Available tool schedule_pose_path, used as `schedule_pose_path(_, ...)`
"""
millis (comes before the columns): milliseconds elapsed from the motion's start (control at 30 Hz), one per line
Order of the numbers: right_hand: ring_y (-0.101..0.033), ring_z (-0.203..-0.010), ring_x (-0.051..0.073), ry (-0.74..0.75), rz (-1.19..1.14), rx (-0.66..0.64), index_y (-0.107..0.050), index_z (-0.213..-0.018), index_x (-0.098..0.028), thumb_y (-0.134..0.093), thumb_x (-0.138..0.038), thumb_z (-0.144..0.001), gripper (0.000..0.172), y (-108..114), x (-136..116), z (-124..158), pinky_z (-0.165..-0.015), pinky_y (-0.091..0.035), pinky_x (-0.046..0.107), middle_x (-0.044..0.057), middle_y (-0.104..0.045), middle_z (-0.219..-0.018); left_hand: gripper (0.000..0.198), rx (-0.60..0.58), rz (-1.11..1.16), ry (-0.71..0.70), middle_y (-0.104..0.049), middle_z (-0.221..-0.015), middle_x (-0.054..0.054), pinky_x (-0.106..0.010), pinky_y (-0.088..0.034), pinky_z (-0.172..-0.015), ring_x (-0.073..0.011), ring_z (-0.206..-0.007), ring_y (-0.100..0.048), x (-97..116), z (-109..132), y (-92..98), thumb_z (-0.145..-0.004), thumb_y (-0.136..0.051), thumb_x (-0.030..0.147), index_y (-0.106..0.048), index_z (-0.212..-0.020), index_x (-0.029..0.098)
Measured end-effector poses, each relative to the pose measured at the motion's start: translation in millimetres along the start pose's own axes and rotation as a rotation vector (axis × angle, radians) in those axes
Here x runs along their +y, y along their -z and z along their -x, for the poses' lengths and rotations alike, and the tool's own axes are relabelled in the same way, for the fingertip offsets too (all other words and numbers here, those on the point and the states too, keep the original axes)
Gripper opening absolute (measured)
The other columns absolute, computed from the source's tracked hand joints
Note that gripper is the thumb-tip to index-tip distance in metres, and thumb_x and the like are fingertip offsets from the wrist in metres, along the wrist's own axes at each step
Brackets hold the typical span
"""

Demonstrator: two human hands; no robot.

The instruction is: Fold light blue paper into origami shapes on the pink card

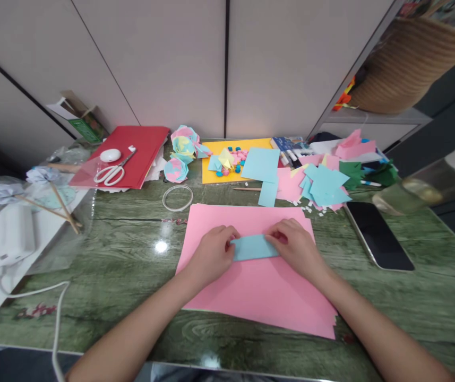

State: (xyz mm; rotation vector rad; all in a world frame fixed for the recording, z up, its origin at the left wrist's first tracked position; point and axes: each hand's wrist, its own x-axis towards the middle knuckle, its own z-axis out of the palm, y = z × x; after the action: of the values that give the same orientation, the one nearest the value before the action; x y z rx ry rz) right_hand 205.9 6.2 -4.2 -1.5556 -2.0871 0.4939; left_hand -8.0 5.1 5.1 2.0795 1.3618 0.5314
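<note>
A small folded light-blue paper strip (253,247) lies on a stack of large pink sheets (259,286) on the green table. My left hand (211,253) has its fingers curled and presses the strip's left end. My right hand (297,245) is closed over the strip's right end, fingers pinching its top edge. Both hands rest on the pink sheets.
Behind are blue and pink paper squares (323,183), a yellow sheet (235,159) with small beads, folded paper flowers (183,151), a tape ring (177,197), scissors (111,172) on a red folder (139,151), a phone (378,236) at right, and a white device with cable (2,244) at left.
</note>
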Motion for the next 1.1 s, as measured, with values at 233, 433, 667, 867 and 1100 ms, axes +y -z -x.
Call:
schedule_pose_path(233, -0.049, -0.074, 0.019, -0.004, 0.027, -0.020, -0.054, -0.069, -0.021, -0.053, -0.021, -0.078, 0.009, -2, 2, -1, -0.067, -0.039, 0.032, 0.003, -0.056, -0.071, 0.025, -0.012, -0.024, 0.003, -0.057, -0.080, -0.002, -0.028, -0.041, -0.065, -0.0172, -0.077, -0.053, -1, 0, -1.6, -0.071, -0.044, 0.004, -0.056, -0.087, 0.019)
schedule_pose_path(433, -0.050, -0.077, 0.020, -0.009, 0.054, -0.012, -0.055, -0.071, -0.021, -0.053, -0.022, -0.076, 0.006, -5, 6, -2, -0.070, -0.039, 0.033, 0.003, -0.057, -0.075, 0.024, -0.030, -0.058, 0.016, -0.054, -0.082, -0.004, -0.030, -0.042, -0.069, -0.0183, -0.079, -0.051, -1, 0, -3.6, -0.073, -0.044, 0.006, -0.056, -0.089, 0.018)
schedule_pose_path(667, -0.050, -0.085, 0.021, -0.037, 0.081, -0.007, -0.051, -0.089, -0.022, -0.055, -0.023, -0.074, 0.015, -5, 6, -1, -0.075, -0.038, 0.036, 0.004, -0.057, -0.087, 0.042, -0.019, -0.268, -0.087, -0.047, -0.113, -0.007, -0.042, -0.035, -0.086, -0.0250, -0.106, -0.041, 3, 4, -2.0, -0.076, -0.048, 0.008, -0.056, -0.111, 0.030)
schedule_pose_path(867, -0.050, -0.087, 0.022, -0.021, 0.090, -0.030, -0.052, -0.089, -0.023, -0.054, -0.023, -0.076, 0.013, -4, 5, 0, -0.076, -0.037, 0.036, 0.004, -0.056, -0.088, 0.030, -0.023, -0.320, -0.169, -0.037, -0.133, -0.002, -0.049, -0.026, -0.094, -0.0286, -0.123, -0.026, -8, -2, -1.2, -0.083, -0.050, 0.016, -0.061, -0.103, 0.035)
schedule_pose_path(1100, -0.049, -0.087, 0.022, -0.013, 0.138, -0.005, -0.053, -0.090, -0.023, -0.052, -0.019, -0.078, 0.013, -6, -1, 3, -0.077, -0.035, 0.037, 0.004, -0.057, -0.087, 0.022, -0.022, -0.309, -0.217, -0.035, -0.137, 0.000, -0.049, -0.019, -0.102, -0.0279, -0.130, -0.018, -17, -9, -1.9, -0.079, -0.059, 0.032, -0.063, -0.100, 0.035)
